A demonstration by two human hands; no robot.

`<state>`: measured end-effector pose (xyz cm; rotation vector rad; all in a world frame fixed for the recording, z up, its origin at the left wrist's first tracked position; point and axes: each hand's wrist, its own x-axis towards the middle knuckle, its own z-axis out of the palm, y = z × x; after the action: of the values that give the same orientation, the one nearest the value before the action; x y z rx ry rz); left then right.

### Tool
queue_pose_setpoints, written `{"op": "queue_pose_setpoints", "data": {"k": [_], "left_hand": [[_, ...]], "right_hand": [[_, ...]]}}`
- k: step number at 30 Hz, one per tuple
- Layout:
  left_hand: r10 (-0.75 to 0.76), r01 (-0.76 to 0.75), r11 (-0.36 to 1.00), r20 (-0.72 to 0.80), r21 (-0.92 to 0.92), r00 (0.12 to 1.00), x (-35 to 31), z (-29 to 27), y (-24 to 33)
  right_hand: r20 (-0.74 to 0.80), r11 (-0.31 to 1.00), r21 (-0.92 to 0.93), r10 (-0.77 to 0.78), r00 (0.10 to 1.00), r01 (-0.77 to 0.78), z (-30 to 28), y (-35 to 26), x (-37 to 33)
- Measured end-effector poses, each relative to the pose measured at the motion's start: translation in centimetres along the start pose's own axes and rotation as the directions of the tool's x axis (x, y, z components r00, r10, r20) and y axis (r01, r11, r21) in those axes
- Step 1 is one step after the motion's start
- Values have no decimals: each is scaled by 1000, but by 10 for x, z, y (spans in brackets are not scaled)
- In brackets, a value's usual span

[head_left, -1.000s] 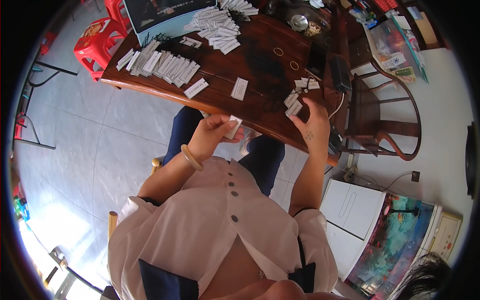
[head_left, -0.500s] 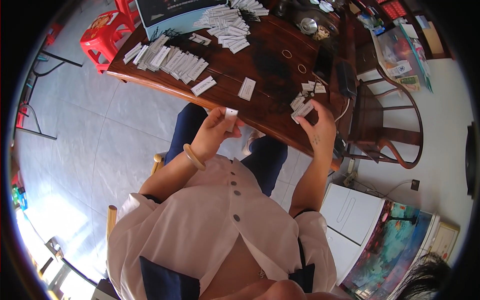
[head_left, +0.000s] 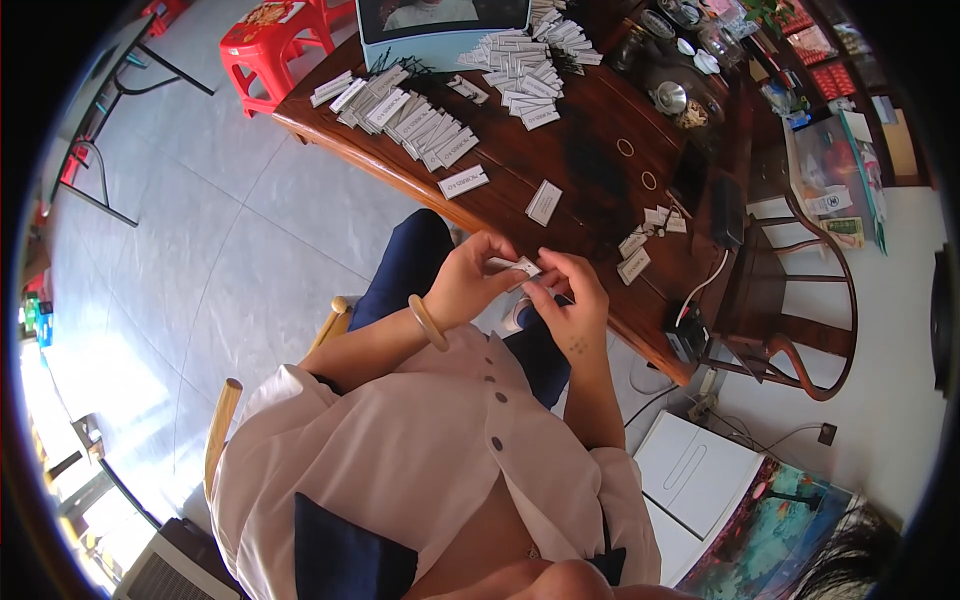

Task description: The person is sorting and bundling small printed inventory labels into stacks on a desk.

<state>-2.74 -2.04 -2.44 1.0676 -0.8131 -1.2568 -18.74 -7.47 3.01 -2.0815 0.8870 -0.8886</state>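
Note:
My left hand (head_left: 467, 282) pinches a small white hang tag (head_left: 524, 267) just off the table's front edge. Thumb and fingers of my right hand (head_left: 572, 300) close on the tag's other side, so the two hands meet around it; part of it is hidden by fingers. Beyond them a single white tag (head_left: 544, 202) lies on the dark wooden table (head_left: 510, 160). To its left is another loose tag (head_left: 463, 182), in front of a fanned row of printed tags (head_left: 420, 125). Near the right edge, a few tags (head_left: 633, 266) lie by a small pair of scissors (head_left: 668, 221).
A heap of black strings (head_left: 600, 165) covers mid-table, with two thin rings (head_left: 649, 181) beside it. More tags (head_left: 525, 75) pile up by a light-blue-framed screen (head_left: 445, 40). A dark wooden chair (head_left: 800, 310) stands right; a red stool (head_left: 265, 50) stands far left.
My right hand has left the tags at the table's right side and come to my left hand. The left still holds its tag. The view has shifted, so the table sits farther right.

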Motion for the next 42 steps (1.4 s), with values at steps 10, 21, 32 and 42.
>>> {"op": "queue_pose_setpoints", "data": {"k": [10,21,32,42], "left_hand": [[23,-44,985,131,166,991,-2,4,5],[-87,74,996,283,54,955,1,-7,-8],[-276,314,928,195,-201,941,3,-1,19],[-230,271,920,169,-283,958,1,2,19]], "right_hand": [[34,974,224,31,999,-37,12,22,1],[78,999,-11,-46,996,47,4,2,10],[111,868,-410,-256,960,279,11,-6,11],[81,808,-490,-332,940,328,19,3,9]]}}
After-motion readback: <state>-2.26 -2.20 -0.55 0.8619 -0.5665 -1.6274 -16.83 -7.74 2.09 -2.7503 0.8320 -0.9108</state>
